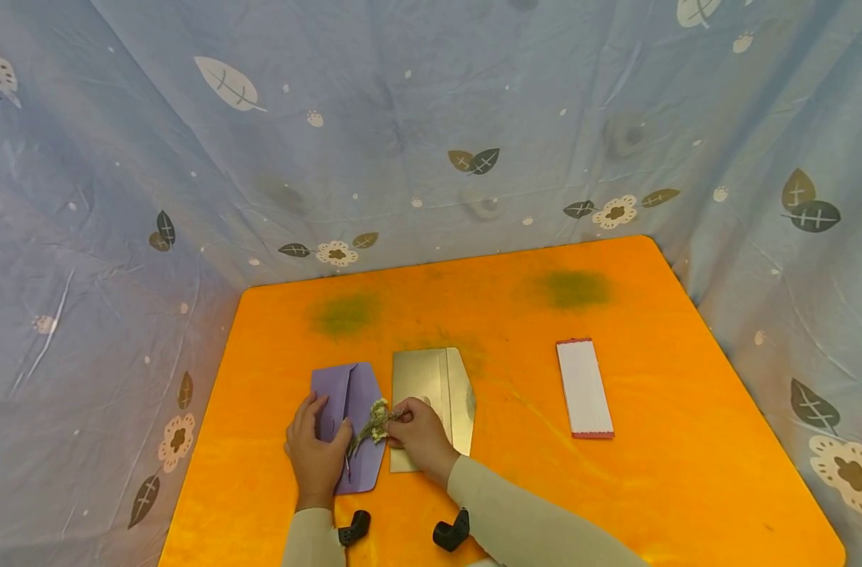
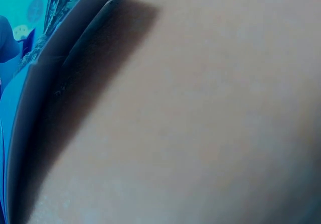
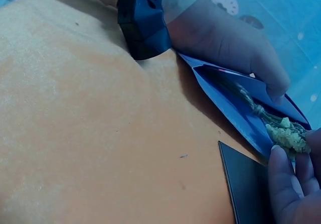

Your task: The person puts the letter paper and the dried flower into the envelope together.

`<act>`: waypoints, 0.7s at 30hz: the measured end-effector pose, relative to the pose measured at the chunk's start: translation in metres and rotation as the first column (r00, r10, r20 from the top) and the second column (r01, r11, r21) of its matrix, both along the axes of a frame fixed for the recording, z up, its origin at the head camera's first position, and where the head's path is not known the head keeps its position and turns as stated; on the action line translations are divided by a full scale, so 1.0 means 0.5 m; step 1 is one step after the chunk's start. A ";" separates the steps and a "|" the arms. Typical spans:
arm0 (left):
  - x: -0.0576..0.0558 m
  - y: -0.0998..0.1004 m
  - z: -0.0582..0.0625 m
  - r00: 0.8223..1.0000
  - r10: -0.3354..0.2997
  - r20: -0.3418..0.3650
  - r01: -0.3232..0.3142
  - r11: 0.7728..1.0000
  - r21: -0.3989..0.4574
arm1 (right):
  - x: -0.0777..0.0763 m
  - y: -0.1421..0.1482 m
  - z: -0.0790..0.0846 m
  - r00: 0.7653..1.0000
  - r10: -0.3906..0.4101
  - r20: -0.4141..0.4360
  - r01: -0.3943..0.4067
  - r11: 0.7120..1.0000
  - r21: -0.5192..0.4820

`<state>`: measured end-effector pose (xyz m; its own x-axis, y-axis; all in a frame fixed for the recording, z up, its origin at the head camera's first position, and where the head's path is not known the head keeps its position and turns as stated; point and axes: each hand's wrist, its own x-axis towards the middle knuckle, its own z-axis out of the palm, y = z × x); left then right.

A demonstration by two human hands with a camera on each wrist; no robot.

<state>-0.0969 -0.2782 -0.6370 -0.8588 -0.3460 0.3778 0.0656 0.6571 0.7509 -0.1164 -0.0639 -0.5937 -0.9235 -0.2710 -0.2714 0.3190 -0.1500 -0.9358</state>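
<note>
- Left hand (image 1: pixel 316 457): at the near left of the table; fingers over the left side of the purple envelope, thumb at its opening, holding it.
- Right hand (image 1: pixel 425 437): apart from the left; thumb and fingers pinch the flower end of the dried bunch, above the left part of the gold envelope.
- Dried flower bunch (image 1: pixel 377 420): pale yellow heads, thin stems; heads toward the right hand, stems slanting into the purple envelope's opening. How deep they sit is hard to judge, the left thumb partly covering the spot.
- Purple envelope (image 1: pixel 365 390): tilted slightly, flap unfolded to the right.
- Gold envelope (image 1: pixel 418 368): just right of the purple one, shiny, flap likewise unfolded to the right; partly hidden by the right hand.
- White strip (image 1: pixel 585 390): red at both short ends; well apart, on the right side of the table.
- Table (image 1: pixel 509 504): orange cover, two greenish patches toward the far edge.
- Black wrist pieces (image 1: pixel 451 532): one beside each pale sleeve (image 1: pixel 537 516).
- Curtain (image 1: pixel 403 118): blue-grey, printed with leaves and flowers, around the table.
</note>
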 end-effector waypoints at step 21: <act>0.000 0.004 0.004 1.000 -0.001 -0.002 0.001 1.000 0.005 | -0.005 0.013 0.005 0.999 -0.011 0.038 0.012 0.999 -0.032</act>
<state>-0.0970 -0.2763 -0.6350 -0.8585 -0.3471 0.3774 0.0675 0.6532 0.7542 -0.1189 -0.0574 -0.5912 -0.9158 -0.2697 -0.2975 0.3521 -0.1832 -0.9179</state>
